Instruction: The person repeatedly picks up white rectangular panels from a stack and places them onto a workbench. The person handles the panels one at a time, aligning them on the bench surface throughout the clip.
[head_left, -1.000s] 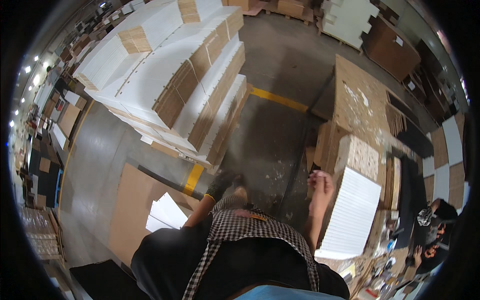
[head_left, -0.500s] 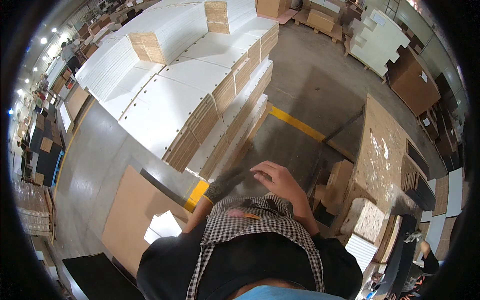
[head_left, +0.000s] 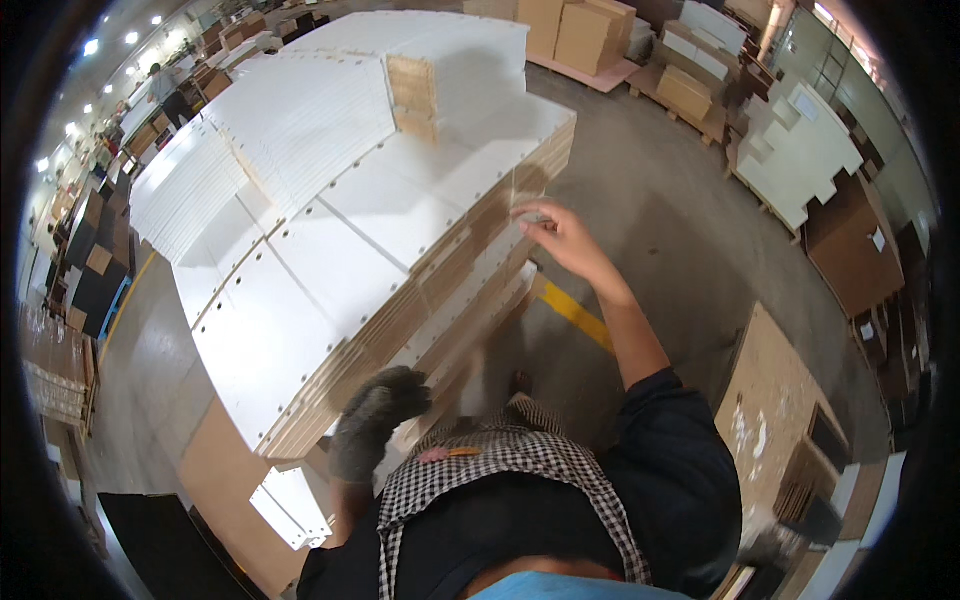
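Note:
A large stack of white-faced boards (head_left: 290, 290) with brown edges and rows of small holes rises in front of me. My left hand (head_left: 378, 420), in a dark grey glove, is beside the stack's near lower edge, its loosely bent fingers pointing right. Motion blurs the glove, and I cannot tell whether it touches the boards. My bare right hand (head_left: 565, 240) reaches forward to the stack's right side, near a thin strap round the boards. Its fingers are bent and apart with nothing held; whether the tips touch the edge is unclear.
At lower left lie a brown sheet (head_left: 215, 465), small white panels (head_left: 292, 505) and a black board (head_left: 165, 545). A worn wooden board (head_left: 775, 405) stands at right. Boxes (head_left: 590, 35) and a pale stack of panels (head_left: 795, 155) stand farther back. Yellow floor tape (head_left: 572, 312) runs beside the stack.
I have come closer to the stack. My right hand has moved forward from near my waist to the stack's right side; my gloved left hand has moved left along its near edge.

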